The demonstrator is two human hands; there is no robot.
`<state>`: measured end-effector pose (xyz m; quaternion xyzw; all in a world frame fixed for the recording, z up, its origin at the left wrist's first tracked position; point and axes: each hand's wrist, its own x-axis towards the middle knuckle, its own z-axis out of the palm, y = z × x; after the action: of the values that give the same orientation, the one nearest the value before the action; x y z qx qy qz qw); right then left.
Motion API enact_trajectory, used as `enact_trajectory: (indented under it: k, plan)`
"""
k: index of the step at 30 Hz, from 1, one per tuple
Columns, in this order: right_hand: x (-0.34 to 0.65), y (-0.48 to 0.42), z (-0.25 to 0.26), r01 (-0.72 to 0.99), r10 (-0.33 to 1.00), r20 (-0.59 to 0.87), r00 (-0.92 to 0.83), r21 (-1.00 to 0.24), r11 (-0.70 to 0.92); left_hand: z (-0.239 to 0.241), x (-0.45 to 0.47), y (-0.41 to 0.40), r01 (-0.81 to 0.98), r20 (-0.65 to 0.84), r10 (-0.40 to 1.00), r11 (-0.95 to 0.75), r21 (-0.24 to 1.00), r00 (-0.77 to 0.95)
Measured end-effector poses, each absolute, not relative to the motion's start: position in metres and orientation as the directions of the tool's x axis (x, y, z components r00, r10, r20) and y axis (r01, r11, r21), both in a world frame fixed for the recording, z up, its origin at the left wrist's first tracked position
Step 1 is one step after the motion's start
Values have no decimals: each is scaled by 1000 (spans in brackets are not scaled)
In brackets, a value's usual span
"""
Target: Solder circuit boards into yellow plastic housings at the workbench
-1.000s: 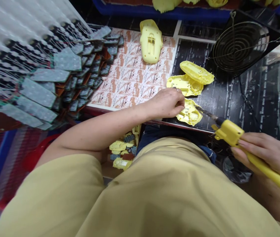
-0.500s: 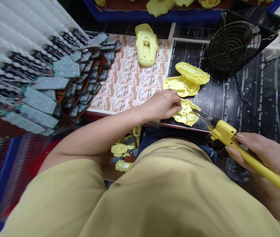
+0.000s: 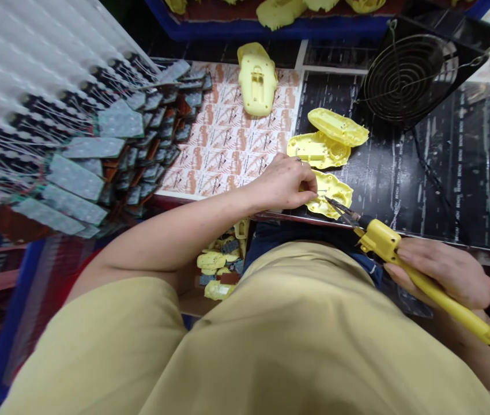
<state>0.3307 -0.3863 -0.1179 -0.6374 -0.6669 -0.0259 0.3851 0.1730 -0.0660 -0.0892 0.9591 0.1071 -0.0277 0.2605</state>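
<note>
My right hand (image 3: 448, 271) is wrapped around a yellow soldering iron (image 3: 435, 291), whose dark tip reaches into a yellow plastic shell half (image 3: 335, 187) at the bench's front edge. My left hand (image 3: 290, 183), fingers pinched together, is over the left side of that shell. What lies between its fingertips is too small to tell. Just behind, a second open shell half (image 3: 309, 151) lies with another yellow shell (image 3: 340, 127) resting partly on it. Farther back, a closed-looking yellow shell (image 3: 257, 86) lies on the printed sheet.
A black fan with a wire guard (image 3: 407, 80) stands at the back right. Many wired circuit boards (image 3: 85, 173) are piled at the left. A blue crate (image 3: 227, 29) with yellow parts is at the back. Below the bench sits a box of yellow pieces (image 3: 219, 271).
My right hand has moved a little left with the soldering iron, bringing its tip farther into the shell, nearer my left fingertips. My left hand is nearly still.
</note>
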Motion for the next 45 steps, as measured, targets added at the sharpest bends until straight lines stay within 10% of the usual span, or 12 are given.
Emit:
enact_trajectory:
  k: [20,29,38,45]
  plan:
    - [344,-394,-114,923,867,483,123,-377,79,-93,176,-68,205,-86,187,-855,476,979]
    - [348,-376,-123,980,615,780,116,-192,59,-98,162,-65,75,38,94,-933,353,995]
    - [357,-307,-98,989,750,650,-123,14,150,-135,119,-79,-80,176,-54,-986,145,983]
    - [392,-222,-112,999,864,503,-31,25,21,-85,-6,-63,124,-57,112,-947,296,992]
